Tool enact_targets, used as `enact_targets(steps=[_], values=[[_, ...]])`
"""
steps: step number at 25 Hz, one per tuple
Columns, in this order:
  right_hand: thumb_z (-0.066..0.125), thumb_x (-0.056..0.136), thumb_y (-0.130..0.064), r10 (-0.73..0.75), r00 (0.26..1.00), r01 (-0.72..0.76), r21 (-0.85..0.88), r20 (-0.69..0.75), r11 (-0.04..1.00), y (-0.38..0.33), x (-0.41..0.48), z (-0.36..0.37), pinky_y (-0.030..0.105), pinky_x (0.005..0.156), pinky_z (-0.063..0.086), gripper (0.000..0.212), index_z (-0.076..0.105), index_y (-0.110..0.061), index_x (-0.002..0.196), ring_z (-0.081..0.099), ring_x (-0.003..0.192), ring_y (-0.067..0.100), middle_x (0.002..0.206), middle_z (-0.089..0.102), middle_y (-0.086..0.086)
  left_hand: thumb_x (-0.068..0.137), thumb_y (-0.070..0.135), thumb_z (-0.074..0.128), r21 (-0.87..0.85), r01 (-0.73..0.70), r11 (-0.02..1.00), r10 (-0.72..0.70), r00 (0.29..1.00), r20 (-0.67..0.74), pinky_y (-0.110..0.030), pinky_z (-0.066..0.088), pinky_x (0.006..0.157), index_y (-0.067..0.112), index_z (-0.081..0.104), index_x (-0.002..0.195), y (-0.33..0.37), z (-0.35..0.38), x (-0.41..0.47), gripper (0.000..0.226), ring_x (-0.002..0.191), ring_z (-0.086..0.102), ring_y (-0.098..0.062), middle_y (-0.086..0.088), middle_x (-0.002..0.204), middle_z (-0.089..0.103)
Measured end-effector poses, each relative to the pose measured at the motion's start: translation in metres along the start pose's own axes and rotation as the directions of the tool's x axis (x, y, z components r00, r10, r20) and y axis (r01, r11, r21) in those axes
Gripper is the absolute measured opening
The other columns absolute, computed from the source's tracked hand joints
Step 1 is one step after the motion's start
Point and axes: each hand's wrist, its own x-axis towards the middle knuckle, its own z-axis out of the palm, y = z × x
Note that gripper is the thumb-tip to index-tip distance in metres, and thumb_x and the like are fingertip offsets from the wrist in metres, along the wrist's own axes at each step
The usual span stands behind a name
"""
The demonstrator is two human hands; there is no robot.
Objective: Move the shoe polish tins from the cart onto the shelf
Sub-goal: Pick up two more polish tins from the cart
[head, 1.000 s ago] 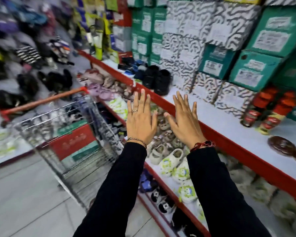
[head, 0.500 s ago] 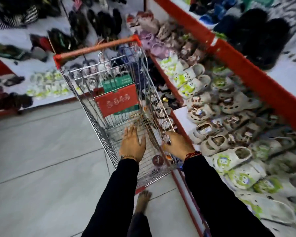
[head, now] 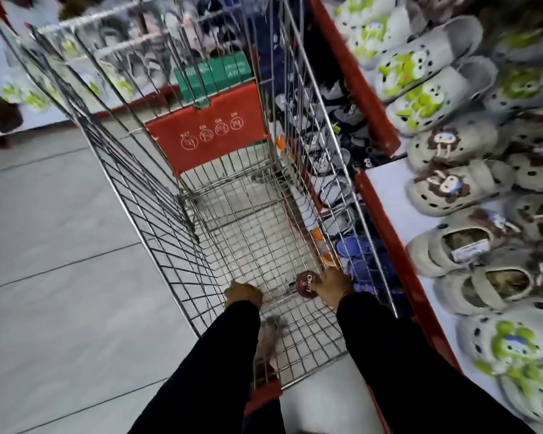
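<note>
A round dark-red shoe polish tin [head: 305,285] with white lettering lies on the wire floor of the cart [head: 157,220], near its close end. My right hand [head: 332,286] is down inside the cart just right of the tin. Its thumb side touches the tin's edge and the fingers are not closed round it. My left hand [head: 244,294] is also on the cart floor, left of the tin, with its fingers curled under; whatever is beneath them is hidden. The red-edged shelf [head: 386,211] runs along the right.
Orange-capped items [head: 318,238] lie along the cart's right wall. A red child-seat flap [head: 213,136] and a green box [head: 212,75] are at its far end. Clogs [head: 445,186] crowd the right-hand shelf. Grey tiled floor [head: 54,233] lies to the left.
My view has swung from the upper shelf down into the cart. Both hands dropped from the air to the cart floor; the right hand now touches the tin.
</note>
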Motion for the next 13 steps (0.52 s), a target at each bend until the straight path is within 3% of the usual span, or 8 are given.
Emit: enact_targets(steps=[1, 2, 3, 4, 6, 8, 13], values=[[0.066, 0.091, -0.028, 0.037, 0.999, -0.036, 0.038, -0.019, 0.999, 0.002, 0.01, 0.004, 0.027, 0.072, 0.037, 0.029, 0.052, -0.012, 0.072, 0.061, 0.098, 0.028, 0.101, 0.058, 0.02, 0.098, 0.022, 0.044, 0.007, 0.021, 1.0, -0.02, 1.0, -0.014, -0.042, 0.045, 0.109, -0.005, 0.047, 0.136, -0.001, 0.005, 0.011, 0.046, 0.133, 0.049, -0.036, -0.022, 0.143, 0.05], [0.066, 0.091, -0.027, 0.065, 0.997, -0.064, 0.041, -0.034, 0.997, 0.004, 0.022, 0.01, 0.028, 0.074, 0.039, 0.024, 0.058, -0.009, 0.078, 0.061, 0.1, 0.027, 0.104, 0.06, 0.02, 0.098, 0.022, 0.044, 0.014, 0.034, 0.999, -0.034, 0.999, -0.031, -0.044, 0.044, 0.11, -0.005, 0.045, 0.136, -0.002, 0.011, 0.022, 0.047, 0.133, 0.048, -0.037, -0.023, 0.144, 0.047], [0.065, 0.091, -0.026, 0.087, 0.995, -0.085, 0.042, -0.049, 0.996, 0.006, 0.03, 0.016, 0.03, 0.083, 0.043, 0.023, 0.066, -0.003, 0.096, 0.062, 0.11, 0.029, 0.115, 0.064, 0.022, 0.098, 0.023, 0.044, 0.008, 0.054, 0.999, -0.053, 0.998, -0.044, -0.046, 0.044, 0.11, -0.004, 0.043, 0.138, -0.004, 0.019, 0.034, 0.048, 0.133, 0.048, -0.039, -0.024, 0.144, 0.045], [0.065, 0.09, -0.024, 0.108, 0.993, -0.106, 0.035, -0.054, 0.994, 0.007, 0.037, 0.023, 0.031, 0.094, 0.043, 0.036, 0.065, 0.001, 0.116, 0.059, 0.122, 0.031, 0.128, 0.063, 0.022, 0.098, 0.023, 0.046, -0.022, 0.074, 0.997, -0.075, 0.996, -0.048, -0.046, 0.043, 0.11, -0.004, 0.04, 0.14, -0.006, 0.024, 0.04, 0.05, 0.132, 0.048, -0.04, -0.025, 0.144, 0.044], [0.069, 0.088, -0.021, 0.138, 0.99, -0.135, 0.096, -0.023, 0.986, 0.007, 0.046, 0.038, 0.035, 0.107, 0.039, 0.055, 0.052, 0.003, 0.135, 0.053, 0.131, 0.034, 0.14, 0.056, 0.023, 0.095, 0.024, 0.053, -0.033, 0.079, 0.996, -0.081, 0.995, -0.055, -0.046, 0.04, 0.11, -0.001, 0.035, 0.144, -0.01, 0.033, 0.047, 0.057, 0.131, 0.049, -0.042, -0.025, 0.145, 0.041], [0.074, 0.084, -0.02, 0.168, 0.986, -0.167, 0.125, -0.003, 0.978, 0.008, 0.052, 0.048, 0.037, 0.108, 0.04, 0.064, 0.047, 0.001, 0.138, 0.052, 0.131, 0.035, 0.142, 0.051, 0.023, 0.092, 0.024, 0.059, 0.035, 0.053, 0.998, -0.051, 0.996, -0.071, -0.044, 0.039, 0.11, 0.005, 0.034, 0.145, -0.015, 0.043, 0.052, 0.062, 0.131, 0.048, -0.041, -0.021, 0.145, 0.038], [0.082, 0.077, -0.028, 0.149, 0.982, -0.138, 0.108, -0.112, 0.985, 0.015, 0.067, 0.057, 0.038, 0.102, 0.045, 0.073, 0.047, 0.002, 0.133, 0.053, 0.128, 0.037, 0.138, 0.051, 0.023, 0.086, 0.028, 0.07, 0.058, 0.036, 0.998, -0.03, 0.995, -0.1, -0.045, 0.042, 0.108, 0.008, 0.036, 0.144, -0.01, 0.053, 0.059, 0.07, 0.131, 0.045, -0.042, -0.02, 0.144, 0.036]])
